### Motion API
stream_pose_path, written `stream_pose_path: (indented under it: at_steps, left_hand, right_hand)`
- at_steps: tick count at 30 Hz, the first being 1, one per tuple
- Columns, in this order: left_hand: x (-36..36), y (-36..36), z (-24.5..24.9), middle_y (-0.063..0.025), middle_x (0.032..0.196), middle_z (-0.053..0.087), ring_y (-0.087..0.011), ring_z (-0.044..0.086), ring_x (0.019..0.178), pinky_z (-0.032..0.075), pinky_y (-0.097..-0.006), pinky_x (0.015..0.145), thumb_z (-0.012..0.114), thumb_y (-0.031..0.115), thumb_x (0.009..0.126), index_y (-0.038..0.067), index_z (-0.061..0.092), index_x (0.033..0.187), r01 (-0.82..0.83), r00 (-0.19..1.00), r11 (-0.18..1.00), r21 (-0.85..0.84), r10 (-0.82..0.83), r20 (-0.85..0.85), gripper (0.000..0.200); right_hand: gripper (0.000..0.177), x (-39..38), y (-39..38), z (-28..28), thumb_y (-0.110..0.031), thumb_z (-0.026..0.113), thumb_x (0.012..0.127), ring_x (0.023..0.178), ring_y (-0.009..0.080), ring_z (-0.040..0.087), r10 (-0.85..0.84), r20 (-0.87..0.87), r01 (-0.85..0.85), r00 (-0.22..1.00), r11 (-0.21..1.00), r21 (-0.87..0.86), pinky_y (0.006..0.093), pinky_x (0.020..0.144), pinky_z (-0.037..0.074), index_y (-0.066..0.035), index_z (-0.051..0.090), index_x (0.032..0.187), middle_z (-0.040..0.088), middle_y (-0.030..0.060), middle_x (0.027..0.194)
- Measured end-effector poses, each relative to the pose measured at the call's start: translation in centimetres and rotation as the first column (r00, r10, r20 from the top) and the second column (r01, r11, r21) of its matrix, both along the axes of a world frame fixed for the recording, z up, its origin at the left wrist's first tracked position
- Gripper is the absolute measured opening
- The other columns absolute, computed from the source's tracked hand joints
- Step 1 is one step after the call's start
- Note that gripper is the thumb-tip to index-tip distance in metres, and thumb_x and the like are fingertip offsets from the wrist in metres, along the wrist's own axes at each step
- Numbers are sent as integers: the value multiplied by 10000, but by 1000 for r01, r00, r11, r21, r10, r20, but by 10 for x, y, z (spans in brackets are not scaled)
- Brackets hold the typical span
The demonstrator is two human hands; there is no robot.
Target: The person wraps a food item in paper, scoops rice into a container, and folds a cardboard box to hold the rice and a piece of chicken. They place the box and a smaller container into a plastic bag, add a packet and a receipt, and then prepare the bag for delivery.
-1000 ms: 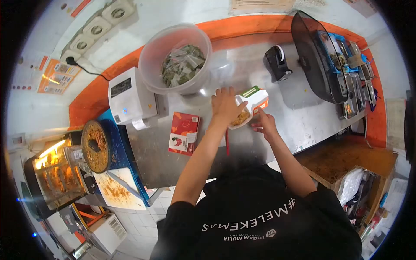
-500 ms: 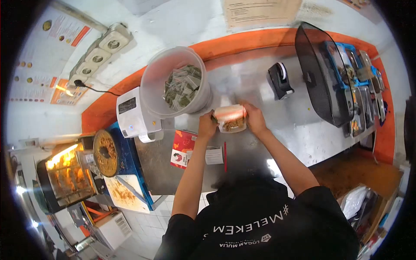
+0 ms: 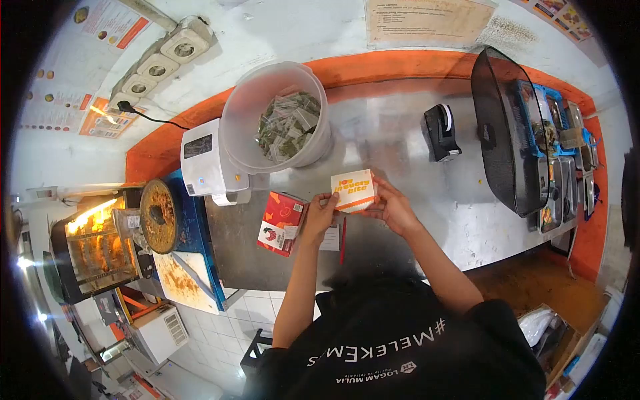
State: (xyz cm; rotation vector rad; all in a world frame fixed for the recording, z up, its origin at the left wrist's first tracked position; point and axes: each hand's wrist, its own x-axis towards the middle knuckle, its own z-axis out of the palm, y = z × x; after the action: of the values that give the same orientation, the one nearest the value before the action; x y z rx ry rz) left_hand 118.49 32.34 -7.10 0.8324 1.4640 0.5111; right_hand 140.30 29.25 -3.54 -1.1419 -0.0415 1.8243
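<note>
A small white takeaway food box (image 3: 352,189) with yellow lettering and an orange edge is between my two hands above the metal counter. Its lid is down, so the contents are hidden. My left hand (image 3: 319,215) grips the near left corner, thumb and fingers closed on it. On the other side, my right hand (image 3: 396,208) holds the right edge with its fingers bent around it. Just left of my left hand lies a red box (image 3: 281,223) with a white label. A paper slip (image 3: 330,239) and a red pen-like stick (image 3: 343,241) lie under my wrists.
Behind the hands stands a translucent bucket (image 3: 241,127) of small green-filled packets, beside a white label printer (image 3: 205,159). A black tape dispenser (image 3: 443,133) and a mesh food cover (image 3: 501,133) are to the right. At left are a cutting board (image 3: 175,283) with a knife and a glowing rotisserie (image 3: 100,247).
The food box, open with brown food showing before, is now covered by its lid. Both hands have shifted their grip on it, and the camera view has moved slightly.
</note>
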Motion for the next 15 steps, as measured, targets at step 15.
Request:
stream_pose_path:
  at_steps: [15]
  left_hand:
    - [32,-31,-27,-211,1127,631,-265,676,1044,578,-419,923,596,361,1010,-23,385,1259,-384,914,916,-118,395,92,504]
  right_hand:
    - [396,11,-8,-30,-111,714,909,923,171,635,122,212,-100,970,989,-112,282,721,526,23,554,1246,653,95,1060]
